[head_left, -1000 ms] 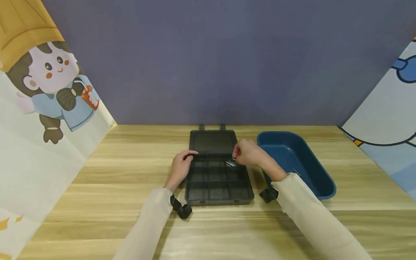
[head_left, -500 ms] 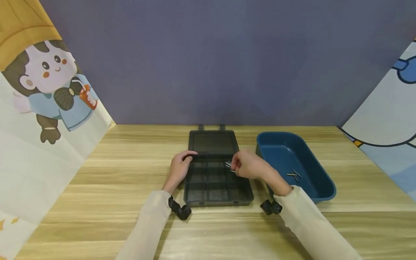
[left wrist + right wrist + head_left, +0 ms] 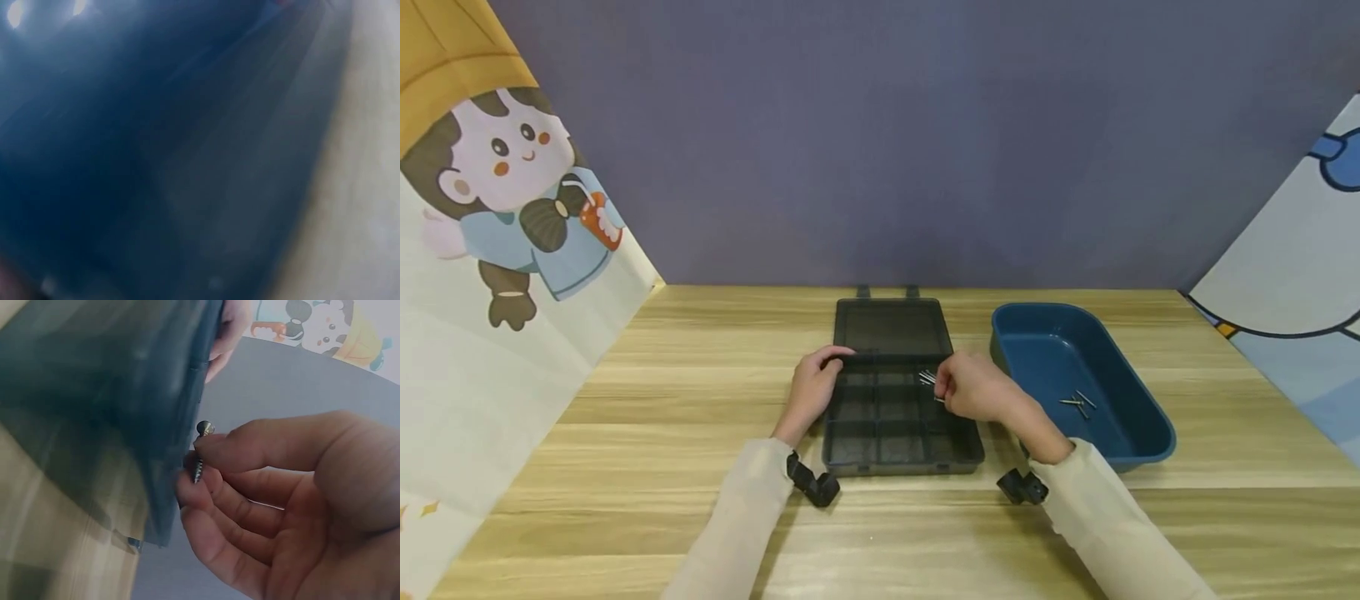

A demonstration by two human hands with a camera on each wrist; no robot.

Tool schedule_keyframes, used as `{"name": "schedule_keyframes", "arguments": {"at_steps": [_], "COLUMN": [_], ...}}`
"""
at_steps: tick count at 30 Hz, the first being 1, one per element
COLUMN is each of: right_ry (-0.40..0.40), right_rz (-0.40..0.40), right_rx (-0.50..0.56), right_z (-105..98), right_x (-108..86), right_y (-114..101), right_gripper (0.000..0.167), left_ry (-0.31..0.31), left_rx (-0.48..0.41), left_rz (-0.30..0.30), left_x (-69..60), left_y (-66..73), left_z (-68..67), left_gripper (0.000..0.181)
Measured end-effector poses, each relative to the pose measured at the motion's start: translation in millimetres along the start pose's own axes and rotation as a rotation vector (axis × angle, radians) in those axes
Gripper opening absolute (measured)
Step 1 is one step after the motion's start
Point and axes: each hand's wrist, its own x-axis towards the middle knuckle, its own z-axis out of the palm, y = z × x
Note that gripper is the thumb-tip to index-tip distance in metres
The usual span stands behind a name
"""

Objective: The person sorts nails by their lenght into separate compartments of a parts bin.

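A dark, see-through compartment box (image 3: pixel 880 469) lies on the table with its lid (image 3: pixel 891 327) folded back. My left hand (image 3: pixel 811 390) holds the box's far left corner, thumb at the rim and index finger along the hinge side. My right hand (image 3: pixel 981 390) is over the right column and pinches a screw (image 3: pixel 204 429) between thumb and fingertips; the right wrist view shows its round head and threaded shank. Several screws (image 3: pixel 927 377) lie in the far right compartment, partly hidden by that hand. The left wrist view is blurred and shows mostly dark box surface (image 3: pixel 156 156).
A blue tray (image 3: pixel 1161 437) stands right of the box, with several screws (image 3: pixel 1078 403) on its floor. The right forearm passes over the tray's near left corner. A grey wall (image 3: pixel 880 150) rises behind the wooden table (image 3: pixel 715 350).
My right hand has moved a little nearer and down over the right column, still pinching a screw. The screws in the tray have come into fuller view. My left hand stays at the box corner.
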Motion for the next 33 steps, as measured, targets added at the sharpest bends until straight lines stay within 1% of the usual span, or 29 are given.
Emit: {"name": "schedule_keyframes", "arguments": {"at_steps": [3, 7, 11, 13, 15, 20, 21, 22, 24, 25, 28, 33], "right_ry": [0.010, -0.002, -0.016, -0.021, -0.020, -0.020, -0.018, -0.016, -0.012, -0.012, -0.011, -0.010], "right_rz": [0.001, 0.025, 0.054, 0.066, 0.072, 0.093, 0.096, 0.099, 0.106, 0.112, 0.116, 0.092], "right_rx": [-0.013, -0.039, -0.047, -0.044, -0.043, -0.070, -0.077, -0.086, -0.103, -0.108, -0.107, -0.061], "right_z": [3, 6, 10, 12, 14, 18, 18, 19, 19, 19, 18, 8], "right_x": [0.3, 2.0, 3.7, 3.9, 4.1, 4.4, 4.8, 5.3, 6.3, 6.3, 5.2, 0.0], "right_y": [1, 1, 0, 0, -1, -3, -4, -4, -4, -5, -5, -5], "right_gripper": [0.015, 0.017, 0.017, 0.018, 0.019, 0.019, 0.019, 0.019, 0.019, 0.019, 0.019, 0.016], "left_ry": [0.012, 0.011, -0.005, -0.023, -0.081, -0.333, -0.368, -0.390, -0.397, -0.388, -0.348, -0.276], "left_rx": [0.009, 0.011, 0.003, 0.004, 0.014, 0.007, 0.001, 0.001, 0.012, 0.013, 0.027, 0.054], "left_rz": [0.012, 0.025, 0.012, 0.009, -0.006, -0.089, -0.102, -0.102, -0.073, -0.066, -0.027, -0.011], "left_x": [0.2, 1.8, 4.4, 5.8, 7.0, 9.5, 10.2, 10.7, 11.8, 11.5, 10.7, 8.3], "left_y": [0.7, -0.2, -0.6, 0.4, 2.3, 7.4, 7.9, 8.2, 8.6, 8.2, 6.4, 2.3], "left_z": [0.5, 1.6, 1.0, -0.7, -5.0, -24.3, -27.0, -28.6, -28.3, -26.9, -22.1, -20.4], "left_gripper": [0.030, 0.029, 0.030, 0.029, 0.029, 0.033, 0.034, 0.035, 0.035, 0.034, 0.034, 0.032]}}
